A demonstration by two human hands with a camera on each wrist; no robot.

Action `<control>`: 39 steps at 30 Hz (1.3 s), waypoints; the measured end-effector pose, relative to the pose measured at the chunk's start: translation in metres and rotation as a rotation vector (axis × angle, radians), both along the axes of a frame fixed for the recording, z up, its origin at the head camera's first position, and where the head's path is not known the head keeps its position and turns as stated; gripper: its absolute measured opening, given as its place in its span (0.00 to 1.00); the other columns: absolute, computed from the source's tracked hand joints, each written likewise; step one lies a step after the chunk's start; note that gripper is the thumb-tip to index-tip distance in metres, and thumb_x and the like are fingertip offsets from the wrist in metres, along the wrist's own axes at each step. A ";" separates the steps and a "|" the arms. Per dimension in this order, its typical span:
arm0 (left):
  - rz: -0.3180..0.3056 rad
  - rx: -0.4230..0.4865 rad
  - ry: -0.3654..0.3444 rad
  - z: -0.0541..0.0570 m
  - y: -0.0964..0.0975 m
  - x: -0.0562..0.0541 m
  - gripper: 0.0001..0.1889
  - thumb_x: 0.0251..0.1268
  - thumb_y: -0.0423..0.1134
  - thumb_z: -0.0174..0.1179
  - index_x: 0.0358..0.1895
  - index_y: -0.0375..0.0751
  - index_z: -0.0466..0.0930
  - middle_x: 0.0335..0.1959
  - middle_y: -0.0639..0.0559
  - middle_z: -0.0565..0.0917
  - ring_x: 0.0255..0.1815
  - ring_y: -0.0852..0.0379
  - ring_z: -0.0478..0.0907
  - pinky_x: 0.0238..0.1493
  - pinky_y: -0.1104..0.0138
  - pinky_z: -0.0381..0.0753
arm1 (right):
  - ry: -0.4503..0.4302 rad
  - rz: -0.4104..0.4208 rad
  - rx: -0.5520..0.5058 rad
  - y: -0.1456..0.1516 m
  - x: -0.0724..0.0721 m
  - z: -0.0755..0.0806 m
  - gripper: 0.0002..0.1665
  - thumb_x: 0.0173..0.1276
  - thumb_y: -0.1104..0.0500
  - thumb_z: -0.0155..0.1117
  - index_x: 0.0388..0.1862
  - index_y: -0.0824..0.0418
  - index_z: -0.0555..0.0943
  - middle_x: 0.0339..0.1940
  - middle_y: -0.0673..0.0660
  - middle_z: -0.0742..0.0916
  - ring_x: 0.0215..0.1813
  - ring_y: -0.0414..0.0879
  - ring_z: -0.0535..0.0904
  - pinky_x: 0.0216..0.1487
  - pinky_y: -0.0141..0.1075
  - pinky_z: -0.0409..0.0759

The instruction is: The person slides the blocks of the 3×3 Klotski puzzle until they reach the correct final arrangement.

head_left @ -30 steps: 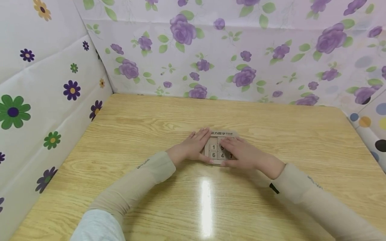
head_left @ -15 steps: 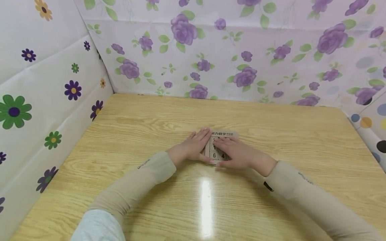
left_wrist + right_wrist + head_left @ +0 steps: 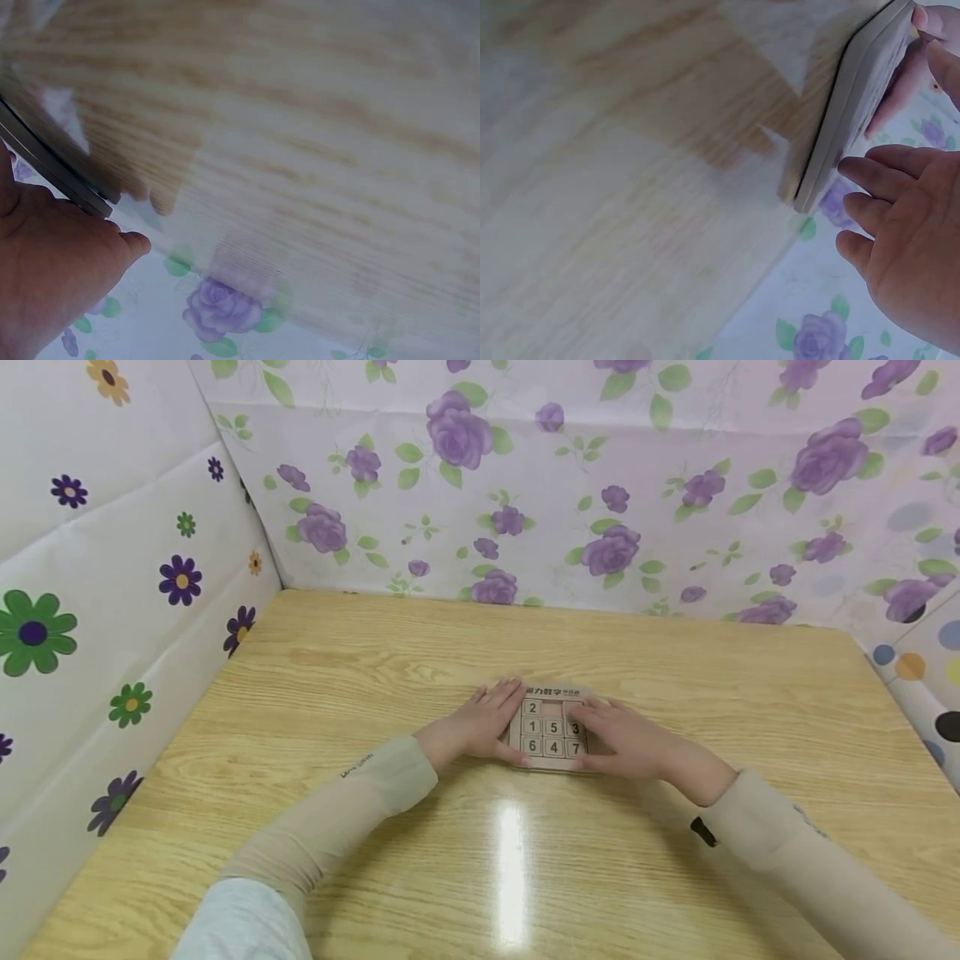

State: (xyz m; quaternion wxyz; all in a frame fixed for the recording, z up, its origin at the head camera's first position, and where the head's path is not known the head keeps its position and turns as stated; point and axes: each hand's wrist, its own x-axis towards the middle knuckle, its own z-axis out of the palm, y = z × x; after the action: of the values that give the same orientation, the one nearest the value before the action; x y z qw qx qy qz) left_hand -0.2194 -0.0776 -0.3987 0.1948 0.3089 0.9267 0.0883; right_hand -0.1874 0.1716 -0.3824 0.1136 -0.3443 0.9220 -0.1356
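Note:
A wooden number slide puzzle (image 3: 551,764) lies flat on the table. Its tile 2 (image 3: 532,708) fills the top-left spot, with a gap beside it in the top middle. Below are 1, 5, 3 and 6, 4, 7. My left hand (image 3: 486,724) holds the puzzle's left side, thumb at the near edge and fingertips by the far corner. From the right, my right hand (image 3: 637,739) reaches over the puzzle, its fingers covering the top-right tile and its thumb at the near edge. The right wrist view shows the puzzle's edge (image 3: 840,127) beside loosely extended fingers.
The wood-grain table (image 3: 375,652) stretches out around the puzzle and carries a bright light reflection in front of it. A flowered cloth (image 3: 457,510) hangs behind, another (image 3: 135,543) on the left. Beige sleeves cover both forearms.
The gap has gone from the top-left spot to the top middle, with tile 2 now at top left. My right hand swept left, then back right. The left hand has stayed put.

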 end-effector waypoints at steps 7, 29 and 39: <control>0.004 0.004 0.000 0.001 -0.001 0.000 0.62 0.51 0.69 0.59 0.76 0.38 0.31 0.78 0.45 0.32 0.78 0.50 0.29 0.77 0.55 0.32 | 0.008 0.017 -0.006 -0.005 0.001 0.000 0.45 0.65 0.43 0.62 0.72 0.67 0.61 0.71 0.68 0.67 0.73 0.65 0.58 0.74 0.59 0.49; 0.012 0.006 0.013 0.003 -0.002 -0.003 0.62 0.51 0.69 0.60 0.76 0.38 0.31 0.78 0.46 0.32 0.78 0.51 0.28 0.77 0.55 0.31 | 0.001 0.030 -0.002 0.007 0.019 0.005 0.42 0.65 0.44 0.62 0.70 0.67 0.63 0.70 0.66 0.69 0.73 0.63 0.59 0.74 0.59 0.50; -0.002 0.018 0.010 -0.002 0.000 0.000 0.63 0.50 0.70 0.60 0.76 0.38 0.31 0.78 0.45 0.32 0.78 0.49 0.29 0.77 0.54 0.32 | 0.069 0.024 0.024 0.005 0.005 -0.002 0.45 0.64 0.44 0.63 0.71 0.69 0.62 0.71 0.65 0.69 0.73 0.64 0.59 0.73 0.61 0.50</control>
State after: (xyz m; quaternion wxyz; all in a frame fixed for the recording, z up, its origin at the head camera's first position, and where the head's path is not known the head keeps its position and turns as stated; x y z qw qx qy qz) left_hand -0.2195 -0.0781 -0.4010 0.1875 0.3119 0.9266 0.0948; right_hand -0.1821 0.1767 -0.3843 0.0875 -0.3584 0.9228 -0.1113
